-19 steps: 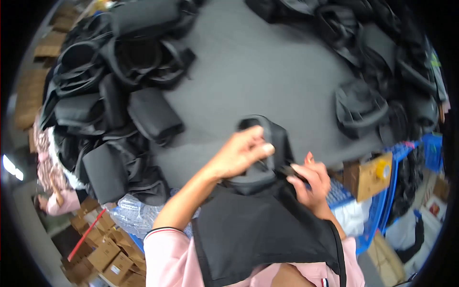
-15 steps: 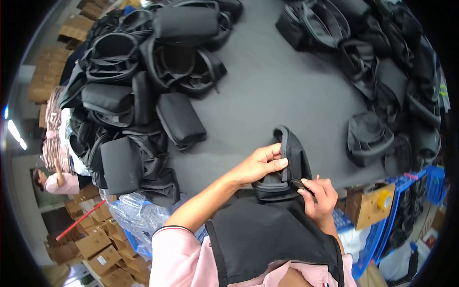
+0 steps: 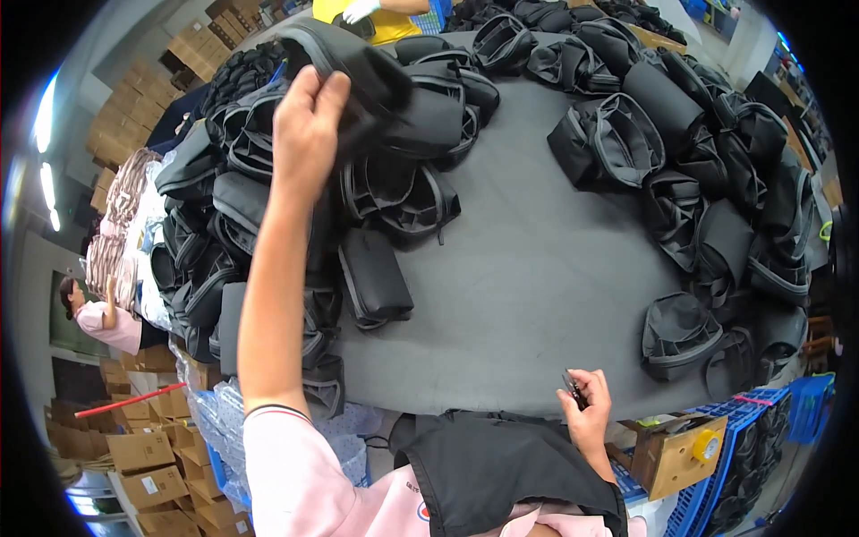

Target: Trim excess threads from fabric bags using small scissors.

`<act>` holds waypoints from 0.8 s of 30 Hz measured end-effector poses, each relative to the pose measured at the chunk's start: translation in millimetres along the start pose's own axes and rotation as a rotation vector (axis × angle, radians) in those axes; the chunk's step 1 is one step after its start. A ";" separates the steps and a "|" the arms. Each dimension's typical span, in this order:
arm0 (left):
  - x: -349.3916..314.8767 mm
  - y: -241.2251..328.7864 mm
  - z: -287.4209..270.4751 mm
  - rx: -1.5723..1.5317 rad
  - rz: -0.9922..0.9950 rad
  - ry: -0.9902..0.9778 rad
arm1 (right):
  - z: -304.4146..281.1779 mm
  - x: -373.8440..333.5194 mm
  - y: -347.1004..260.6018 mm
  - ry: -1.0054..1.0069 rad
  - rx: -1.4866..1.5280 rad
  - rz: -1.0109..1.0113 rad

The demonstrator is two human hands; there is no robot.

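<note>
At the upper left my left hand [image 3: 309,130] is raised with its thumb and fingers closed on a black zip pouch [image 3: 358,63], partly blurred. The pouch hangs over the heap of black pouches [image 3: 425,121] on that side. Close to the table's front edge, my right hand [image 3: 591,407] is wrapped round small dark thread snips [image 3: 575,391]. Their tips point up and away from me, and the fingers hide most of the handle.
The grey table [image 3: 501,277] has another heap of black pouches [image 3: 667,98] on its right. A single pouch [image 3: 682,336] lies near the right front. Beside the table stand a wooden block with yellow tape [image 3: 707,445] and a blue crate [image 3: 810,407]. A co-worker in yellow [image 3: 394,25] is beyond.
My left hand has carried the pouch from in front of me up to the left heap. My right hand has come away from it, still holding the snips. The view has tilted up.
</note>
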State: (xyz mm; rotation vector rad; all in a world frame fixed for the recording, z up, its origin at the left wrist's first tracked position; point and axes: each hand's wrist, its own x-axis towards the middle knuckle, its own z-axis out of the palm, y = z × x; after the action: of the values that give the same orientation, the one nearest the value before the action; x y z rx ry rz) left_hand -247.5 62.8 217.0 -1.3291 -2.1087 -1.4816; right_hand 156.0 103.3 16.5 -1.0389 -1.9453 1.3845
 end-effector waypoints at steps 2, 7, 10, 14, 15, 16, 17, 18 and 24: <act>34.9 -44.1 -19.3 0.344 -0.037 -0.048 | 3.4 -2.9 3.4 -0.016 0.015 0.009; 48.8 -118.9 -16.8 0.537 -0.210 -0.292 | -14.8 -9.5 -2.5 0.043 0.031 0.144; 45.2 -144.3 -18.1 0.547 -0.226 -0.382 | -41.3 -5.9 0.2 0.225 0.034 0.113; 33.0 -160.8 -19.6 0.382 -0.361 -0.430 | -96.8 9.9 6.0 0.527 -0.214 0.003; 31.6 -166.4 -30.1 0.372 -0.365 -0.414 | -109.5 15.4 11.7 0.608 -0.349 -0.096; 34.8 -178.4 -49.8 0.426 -0.347 -0.395 | -124.2 19.5 21.6 0.668 -0.471 -0.168; 36.6 -188.4 -56.9 0.517 -0.234 -0.380 | -129.8 23.6 20.1 0.691 -0.394 -0.070; 43.4 -213.1 -72.1 0.482 -0.134 -0.324 | -139.5 26.2 29.5 0.716 -0.461 -0.050; -18.4 -72.5 65.2 0.079 -0.008 -0.503 | -147.3 40.2 58.0 0.732 -0.241 0.189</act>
State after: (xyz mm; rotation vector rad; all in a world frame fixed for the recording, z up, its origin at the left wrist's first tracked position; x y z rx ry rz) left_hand -275.0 102.7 130.4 -1.8107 -2.4298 -1.1338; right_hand 264.2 225.6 10.5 -1.5996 -1.4970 0.6951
